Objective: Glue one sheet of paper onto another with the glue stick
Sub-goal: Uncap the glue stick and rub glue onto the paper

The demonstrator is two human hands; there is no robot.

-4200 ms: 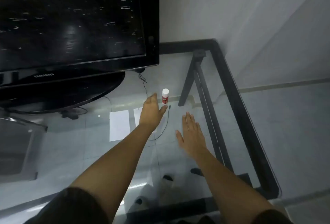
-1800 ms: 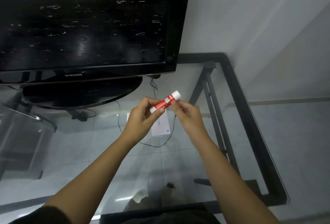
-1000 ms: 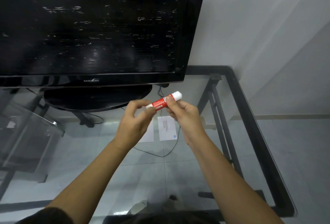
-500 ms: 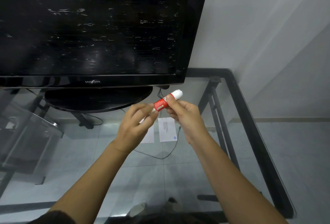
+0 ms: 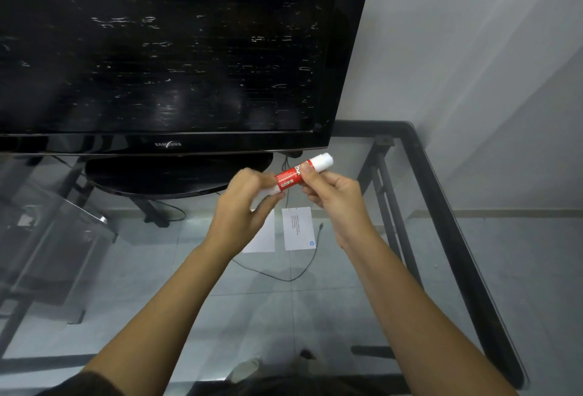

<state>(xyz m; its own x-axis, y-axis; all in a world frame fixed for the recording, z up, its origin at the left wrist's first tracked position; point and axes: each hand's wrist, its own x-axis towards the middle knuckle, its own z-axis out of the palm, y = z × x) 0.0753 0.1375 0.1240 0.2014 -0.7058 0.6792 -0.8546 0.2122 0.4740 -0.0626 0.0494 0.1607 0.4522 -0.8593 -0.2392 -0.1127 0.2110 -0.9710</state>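
Note:
A red glue stick (image 5: 291, 175) with a white cap pointing up and right is held in the air above the glass table. My right hand (image 5: 334, 198) grips its red body near the cap. My left hand (image 5: 243, 206) is closed around its lower white end. Under my hands two small white sheets lie side by side on the glass: a plain sheet (image 5: 263, 239), partly hidden by my left hand, and a printed sheet (image 5: 298, 228) with small text and a blue logo.
A large black television (image 5: 164, 48) on an oval stand (image 5: 176, 176) fills the back left. The glass table (image 5: 331, 301) has a black frame (image 5: 454, 238) on its right side. A thin black cable (image 5: 284, 277) loops across the glass near the sheets.
Since 4.2 s ago the glue stick has been lifted off the table into both hands. In the last second my left hand has shifted around its lower end, and the stick stays tilted the same way.

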